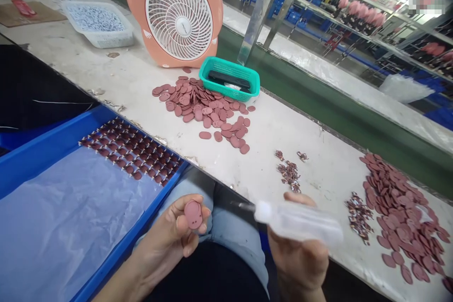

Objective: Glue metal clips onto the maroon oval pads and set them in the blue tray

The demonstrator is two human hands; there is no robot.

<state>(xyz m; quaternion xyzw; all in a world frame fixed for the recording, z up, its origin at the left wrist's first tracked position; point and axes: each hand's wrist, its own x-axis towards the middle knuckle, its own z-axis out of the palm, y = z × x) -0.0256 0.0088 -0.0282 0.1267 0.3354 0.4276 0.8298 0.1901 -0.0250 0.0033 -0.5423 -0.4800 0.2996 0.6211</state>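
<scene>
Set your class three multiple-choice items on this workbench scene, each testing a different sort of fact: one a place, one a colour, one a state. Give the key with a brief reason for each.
1. Where is the clear bottle?
A. In the right hand
B. On the floor
C. Inside a drawer

2. What colour is the basket beside the fan?
A. Yellow
B. Black
C. Teal

3. How do the pieces in the blue tray lie?
A. In one heap
B. In neat rows
C. Sealed in a bag

Key:
1. A, since the fingers wrap around the bottle.
2. C, since its plastic mesh walls show teal.
3. B, since they are lined up in order along the tray.
</scene>
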